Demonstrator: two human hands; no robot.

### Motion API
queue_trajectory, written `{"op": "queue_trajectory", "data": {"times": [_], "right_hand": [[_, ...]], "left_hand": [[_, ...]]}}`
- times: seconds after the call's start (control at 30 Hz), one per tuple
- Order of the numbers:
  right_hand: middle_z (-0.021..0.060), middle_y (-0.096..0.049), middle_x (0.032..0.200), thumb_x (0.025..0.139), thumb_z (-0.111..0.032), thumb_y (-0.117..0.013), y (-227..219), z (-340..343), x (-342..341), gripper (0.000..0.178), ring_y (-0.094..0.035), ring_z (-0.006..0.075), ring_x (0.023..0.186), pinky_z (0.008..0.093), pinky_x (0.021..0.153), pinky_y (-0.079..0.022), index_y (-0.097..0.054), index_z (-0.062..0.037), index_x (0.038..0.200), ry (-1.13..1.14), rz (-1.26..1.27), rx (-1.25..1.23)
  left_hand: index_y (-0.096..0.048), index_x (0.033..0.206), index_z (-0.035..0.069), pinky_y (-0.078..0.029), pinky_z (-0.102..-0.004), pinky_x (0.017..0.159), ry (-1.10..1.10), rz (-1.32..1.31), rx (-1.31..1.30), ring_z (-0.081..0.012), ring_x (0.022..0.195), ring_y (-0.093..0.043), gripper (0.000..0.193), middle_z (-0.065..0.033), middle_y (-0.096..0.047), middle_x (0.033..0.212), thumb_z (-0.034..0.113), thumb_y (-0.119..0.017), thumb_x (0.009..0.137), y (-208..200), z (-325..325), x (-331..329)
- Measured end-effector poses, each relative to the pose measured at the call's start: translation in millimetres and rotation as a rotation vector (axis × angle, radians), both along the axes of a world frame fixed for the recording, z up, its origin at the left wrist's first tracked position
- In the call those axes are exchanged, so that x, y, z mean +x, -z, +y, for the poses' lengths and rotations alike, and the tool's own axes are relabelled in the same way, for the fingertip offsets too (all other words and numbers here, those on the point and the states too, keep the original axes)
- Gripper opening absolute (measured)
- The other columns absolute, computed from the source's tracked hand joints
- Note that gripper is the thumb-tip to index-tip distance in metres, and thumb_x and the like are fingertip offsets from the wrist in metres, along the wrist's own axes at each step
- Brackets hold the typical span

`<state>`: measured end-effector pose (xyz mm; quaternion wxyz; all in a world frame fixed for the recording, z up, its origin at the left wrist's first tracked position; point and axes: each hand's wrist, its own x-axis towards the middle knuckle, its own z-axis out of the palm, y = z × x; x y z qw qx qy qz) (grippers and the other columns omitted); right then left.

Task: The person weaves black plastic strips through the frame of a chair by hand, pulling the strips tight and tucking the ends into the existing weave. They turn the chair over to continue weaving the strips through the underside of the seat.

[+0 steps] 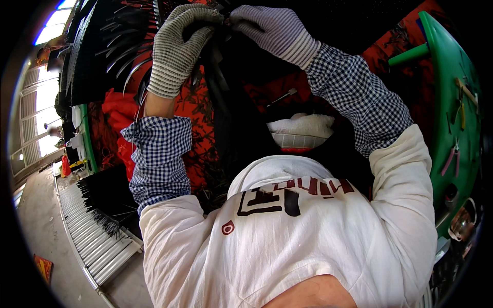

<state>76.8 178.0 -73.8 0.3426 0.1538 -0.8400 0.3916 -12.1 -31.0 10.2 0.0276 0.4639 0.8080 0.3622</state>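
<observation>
My left hand (177, 54), in a grey striped knit glove, is at the top centre with its thumb and fingers drawn together. Opposite it, my right hand (280, 33), gloved the same way, is closed in a pinch, and the fingertips of both hands nearly meet. What they pinch is small and dark against a black background, and I cannot make it out. Thin black bristle-like strips (136, 43) fan out to the left of my left hand. Below the hands hangs a strip of black material (222, 87).
A green table (441, 56) at the right holds pink-handled pliers (452, 160) and other hand tools. Red sheeting (197, 115) strewn with black scraps lies below. A roller conveyor (100, 228) runs along the left. A folded white cloth (303, 126) lies near my lap.
</observation>
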Motion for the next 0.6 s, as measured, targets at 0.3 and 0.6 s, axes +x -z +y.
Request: {"op": "queue_trajectory", "data": {"times": [0.3,0.6], "right_hand": [[0.019,-0.07,0.096,0.093,-0.007,-0.069,-2,-9,6,0.016,-0.071,0.0383,0.087,0.0395,0.072,-0.058,-0.066,-0.0045,0.109,-0.005,0.062,-0.227],[0.0208,-0.068,0.094,0.093,-0.004,-0.069,-7,-16,6,0.015,-0.07,0.0397,0.086,0.0378,0.071,-0.057,-0.065,-0.0014,0.108,0.024,0.023,-0.374]], "left_hand": [[-0.074,0.119,0.004,-0.056,-0.0317,0.104,-0.02,0.186,-0.046,-0.0223,0.115,-0.069,0.029,-0.0079,-0.069,0.125,0.0,-0.071,0.091,0,-2,4],[-0.074,0.117,0.005,-0.061,-0.0292,0.092,-0.081,0.197,0.012,-0.0165,0.101,-0.074,0.028,-0.0068,-0.075,0.111,0.01,-0.078,0.09,4,12,-9]]}}
